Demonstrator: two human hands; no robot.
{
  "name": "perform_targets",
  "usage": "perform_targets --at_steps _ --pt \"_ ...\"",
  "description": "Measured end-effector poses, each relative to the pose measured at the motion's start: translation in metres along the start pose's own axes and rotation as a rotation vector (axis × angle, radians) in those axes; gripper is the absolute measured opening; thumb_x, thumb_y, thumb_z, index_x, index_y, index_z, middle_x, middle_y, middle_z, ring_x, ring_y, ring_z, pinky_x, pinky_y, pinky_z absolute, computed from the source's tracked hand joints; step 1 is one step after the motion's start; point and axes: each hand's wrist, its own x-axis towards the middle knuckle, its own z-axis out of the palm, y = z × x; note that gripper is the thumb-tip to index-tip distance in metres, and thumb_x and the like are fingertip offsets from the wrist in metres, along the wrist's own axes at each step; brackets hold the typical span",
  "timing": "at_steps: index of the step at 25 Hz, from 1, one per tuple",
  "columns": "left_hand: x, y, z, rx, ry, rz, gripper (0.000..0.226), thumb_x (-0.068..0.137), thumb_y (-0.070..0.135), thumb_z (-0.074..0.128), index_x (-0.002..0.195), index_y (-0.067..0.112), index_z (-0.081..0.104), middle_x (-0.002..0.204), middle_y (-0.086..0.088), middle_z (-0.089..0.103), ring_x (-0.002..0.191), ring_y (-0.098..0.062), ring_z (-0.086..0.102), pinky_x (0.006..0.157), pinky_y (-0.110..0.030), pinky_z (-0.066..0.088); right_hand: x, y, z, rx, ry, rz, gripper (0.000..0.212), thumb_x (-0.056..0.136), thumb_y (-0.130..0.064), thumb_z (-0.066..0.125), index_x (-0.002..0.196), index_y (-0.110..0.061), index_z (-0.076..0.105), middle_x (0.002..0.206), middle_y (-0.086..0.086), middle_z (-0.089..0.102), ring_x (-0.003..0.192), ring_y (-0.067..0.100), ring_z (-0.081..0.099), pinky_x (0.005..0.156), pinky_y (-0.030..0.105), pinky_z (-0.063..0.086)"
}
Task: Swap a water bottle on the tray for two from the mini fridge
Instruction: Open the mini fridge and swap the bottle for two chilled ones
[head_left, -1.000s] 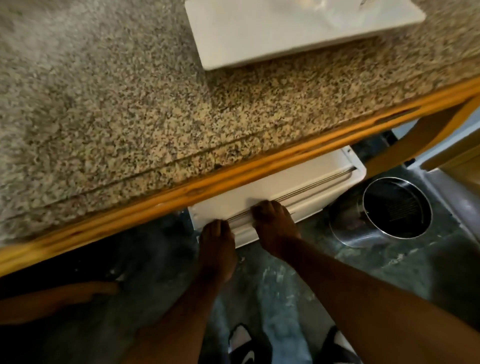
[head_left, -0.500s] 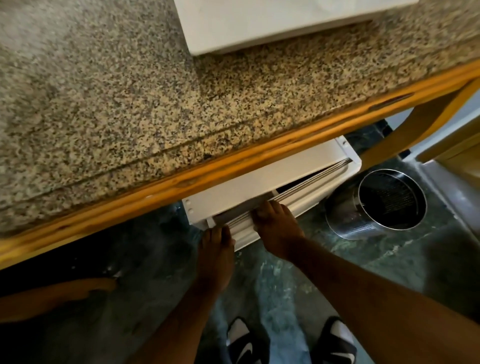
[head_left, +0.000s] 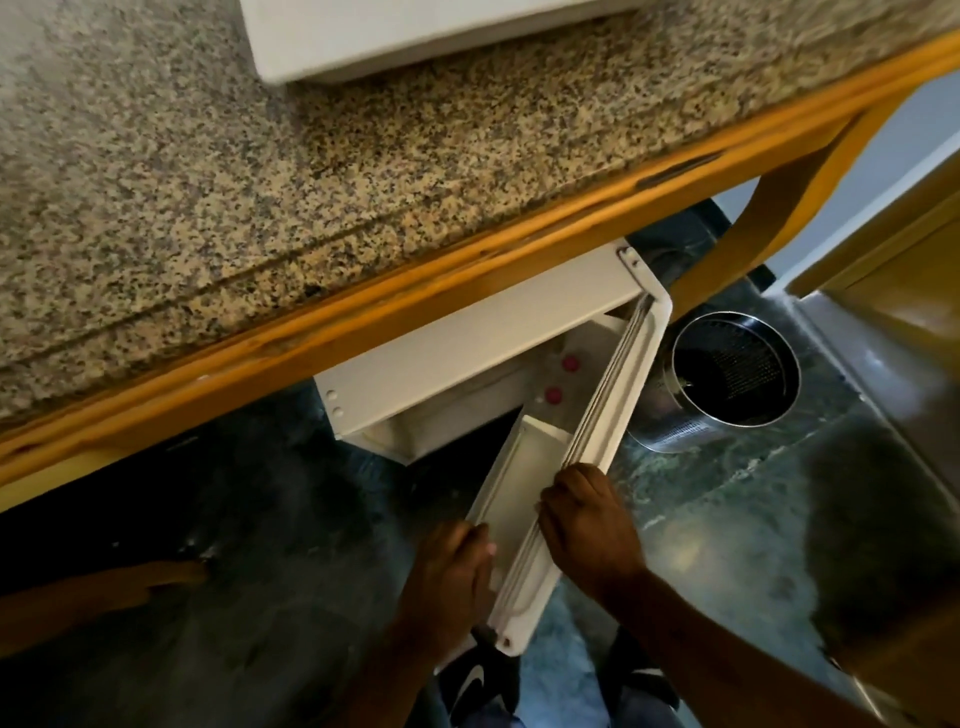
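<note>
Now, nearest me, my left hand (head_left: 452, 571) is curled round the door shelf and my right hand (head_left: 589, 525) grips the top edge of the fridge door (head_left: 587, 452); a second ago that door sat shut, and it has since swung wide on its right hinge. Beyond it, two red bottle caps (head_left: 553, 396) show inside the mini fridge (head_left: 467, 358), so I judge retrieval possible; farther up, the white tray (head_left: 415, 36) rests on the granite counter (head_left: 208, 182), its bottle out of view.
</note>
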Motion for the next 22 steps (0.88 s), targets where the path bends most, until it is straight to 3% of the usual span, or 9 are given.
perform_targets --at_steps 3,6,8,11,15,17,19,22 --pt "0.018 0.007 -0.002 0.008 -0.012 0.005 0.049 0.099 0.041 0.023 0.107 0.017 0.065 0.096 -0.005 0.066 0.082 -0.017 0.061 0.070 -0.029 0.055 -0.028 0.014 -0.001 0.008 0.030 0.072 0.014 0.085 -0.010 0.060 0.073 -0.005 0.065 0.090 0.014 0.062 0.093 0.033 0.058 0.082 0.042 0.051" --pt "0.044 0.015 -0.010 0.047 -0.039 0.057 0.049 0.099 0.039 0.029 0.108 0.010 0.067 0.095 -0.009 0.066 0.084 -0.023 0.062 0.071 -0.034 0.055 -0.053 0.029 -0.007 -0.048 0.000 0.108 0.017 0.085 -0.007 0.052 0.079 -0.005 0.068 0.103 0.019 0.066 0.102 0.037 0.063 0.092 0.048 0.053" --pt "0.061 0.022 -0.015 0.080 -0.076 0.126 0.042 0.097 0.035 0.037 0.110 0.007 0.067 0.094 -0.011 0.066 0.084 -0.026 0.061 0.071 -0.038 0.055 -0.067 0.036 -0.016 -0.116 -0.016 0.129 0.025 0.083 -0.011 0.047 0.083 -0.009 0.072 0.105 0.015 0.070 0.107 0.036 0.063 0.095 0.048 0.050" --pt "0.085 0.042 -0.018 0.182 -0.112 0.248 0.036 0.094 0.029 0.044 0.112 0.006 0.065 0.095 -0.012 0.066 0.087 -0.029 0.061 0.074 -0.040 0.054 -0.093 0.048 -0.035 -0.194 -0.035 0.172 0.028 0.080 -0.022 0.048 0.092 -0.014 0.072 0.109 0.007 0.069 0.109 0.031 0.056 0.085 0.040 0.047" --pt "0.113 0.062 -0.012 0.334 -0.158 0.387 0.032 0.090 0.023 0.049 0.112 0.005 0.064 0.099 -0.014 0.066 0.087 -0.032 0.061 0.075 -0.039 0.053 -0.118 0.071 -0.045 -0.192 -0.103 0.255 0.041 0.077 -0.036 0.059 0.106 -0.009 0.069 0.124 0.012 0.064 0.119 0.036 0.055 0.087 0.047 0.052" --pt "0.121 0.072 -0.002 0.378 -0.200 0.409 0.029 0.089 0.020 0.057 0.113 0.004 0.064 0.101 -0.015 0.067 0.089 -0.032 0.062 0.076 -0.039 0.053 -0.129 0.084 -0.045 -0.230 -0.081 0.264 0.040 0.074 -0.026 0.066 0.109 -0.007 0.068 0.127 0.014 0.063 0.123 0.036 0.054 0.093 0.049 0.049" --pt "0.130 0.083 0.008 0.417 -0.211 0.410 0.029 0.087 0.018 0.063 0.112 0.004 0.065 0.103 -0.015 0.068 0.091 -0.032 0.063 0.077 -0.040 0.054 -0.139 0.099 -0.046 -0.299 -0.039 0.241 0.036 0.075 -0.014 0.059 0.109 -0.006 0.068 0.129 0.013 0.062 0.124 0.037 0.053 0.098 0.050 0.045" --pt "0.150 0.096 0.030 0.455 -0.178 0.439 0.027 0.085 0.017 0.064 0.109 0.003 0.065 0.102 -0.017 0.068 0.090 -0.032 0.064 0.076 -0.040 0.053 -0.143 0.119 -0.048 -0.385 0.056 0.303 0.037 0.074 -0.012 0.058 0.109 -0.005 0.067 0.127 0.011 0.062 0.114 0.039 0.054 0.093 0.051 0.043"
